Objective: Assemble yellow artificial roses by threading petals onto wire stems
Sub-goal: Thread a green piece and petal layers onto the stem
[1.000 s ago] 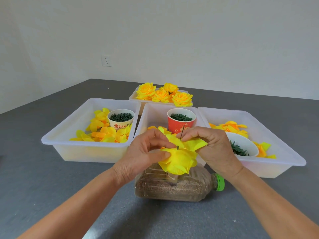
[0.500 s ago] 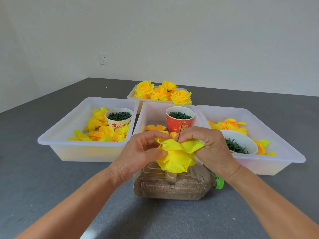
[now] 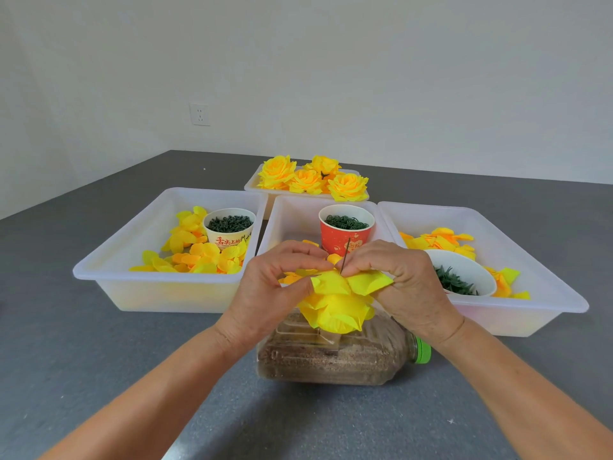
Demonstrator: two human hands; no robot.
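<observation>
A half-built yellow rose hangs upside down on a thin wire stem that sticks up between my hands. My left hand pinches the left edge of the top petal layer. My right hand pinches the right side of that layer next to the wire. The rose sits just above a clear plastic bottle lying on its side, filled with brown grain and closed with a green cap. The wire's lower end is hidden by the petals.
Three white trays stand behind: the left tray has loose petals and a white cup of green parts; the middle holds a red cup; the right tray has petals and a white bowl. Finished roses fill a far tray.
Both hands have drawn the top petal layer flatter around the wire, and my fingertips sit closer to the stem. The view has tilted slightly.
</observation>
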